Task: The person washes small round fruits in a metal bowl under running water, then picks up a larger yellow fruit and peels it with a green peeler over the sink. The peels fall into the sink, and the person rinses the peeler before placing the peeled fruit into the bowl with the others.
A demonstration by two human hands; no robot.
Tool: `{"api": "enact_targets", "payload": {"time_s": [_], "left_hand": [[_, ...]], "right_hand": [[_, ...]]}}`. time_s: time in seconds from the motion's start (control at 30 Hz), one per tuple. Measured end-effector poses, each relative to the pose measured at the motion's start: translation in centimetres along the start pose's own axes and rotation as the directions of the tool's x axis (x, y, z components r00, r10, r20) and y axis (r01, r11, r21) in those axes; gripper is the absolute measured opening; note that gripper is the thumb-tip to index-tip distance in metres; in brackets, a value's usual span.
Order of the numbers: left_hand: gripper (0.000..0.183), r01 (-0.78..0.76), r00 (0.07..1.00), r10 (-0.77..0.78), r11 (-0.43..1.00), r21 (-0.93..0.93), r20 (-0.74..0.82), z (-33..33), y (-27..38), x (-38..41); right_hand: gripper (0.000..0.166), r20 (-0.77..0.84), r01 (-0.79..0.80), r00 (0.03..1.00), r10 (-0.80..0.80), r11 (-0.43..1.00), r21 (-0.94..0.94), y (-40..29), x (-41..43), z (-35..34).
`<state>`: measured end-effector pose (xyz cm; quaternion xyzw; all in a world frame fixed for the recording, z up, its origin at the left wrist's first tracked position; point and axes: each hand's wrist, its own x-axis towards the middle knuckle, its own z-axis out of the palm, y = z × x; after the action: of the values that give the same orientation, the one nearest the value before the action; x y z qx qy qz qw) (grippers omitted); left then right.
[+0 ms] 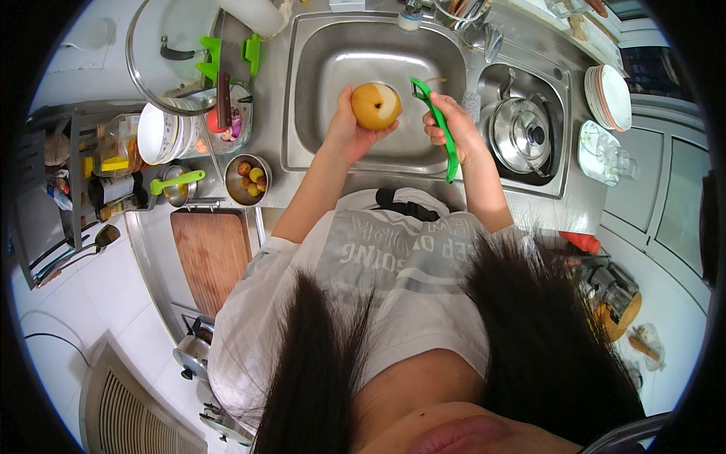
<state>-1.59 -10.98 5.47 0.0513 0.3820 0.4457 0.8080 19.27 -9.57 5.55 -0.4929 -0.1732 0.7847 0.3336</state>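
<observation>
My left hand (351,127) holds a round yellow-brown fruit, likely a pear (371,113), over the large steel sink basin (334,62). A curved patch of its skin is off at the upper right, showing pale flesh. In my right hand (454,125) is a green vegetable peeler (442,127), its head up and to the right of the fruit, not touching it. A thin strip that looks like peel (435,80) shows by the peeler's head.
A steel bowl of small fruits (266,184) stands left of the sink, near a green-handled brush (181,177) and a knife with a brown handle (223,102). The small right basin holds a lidded steel pot (519,133). Stacked plates (615,96) stand at the right.
</observation>
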Motion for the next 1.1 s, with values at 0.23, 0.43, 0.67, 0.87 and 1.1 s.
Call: {"api": "enact_targets", "payload": {"time_s": [0.23,0.43,0.67,0.87,1.1], "left_hand": [[0.059,-0.059,0.998,0.060,0.994,-0.087,0.012,0.8,0.2,0.6],[0.059,-0.028,0.991,0.041,0.994,0.105,-0.126,2.1,1.1,-0.3],[0.056,-0.032,0.987,0.062,0.980,0.197,-0.151,1.8,0.8,-0.4],[0.055,-0.119,0.978,0.149,0.974,0.192,-0.148,1.6,0.2,0.5],[0.054,-0.237,0.948,0.277,0.943,0.234,-0.155,1.8,-0.8,1.0]], "right_hand": [[0.043,0.172,0.617,0.699,-0.694,0.463,-0.636,3.3,-3.4,4.9],[0.046,0.244,0.605,0.675,-0.696,0.333,-0.723,3.3,-5.0,5.9],[0.046,0.253,0.635,0.621,-0.742,0.288,-0.717,4.0,-4.9,6.5],[0.043,0.193,0.637,0.598,-0.778,0.315,-0.703,3.9,-4.5,7.1],[0.043,0.137,0.608,0.608,-0.782,0.347,-0.714,3.7,-4.3,7.3]]}}
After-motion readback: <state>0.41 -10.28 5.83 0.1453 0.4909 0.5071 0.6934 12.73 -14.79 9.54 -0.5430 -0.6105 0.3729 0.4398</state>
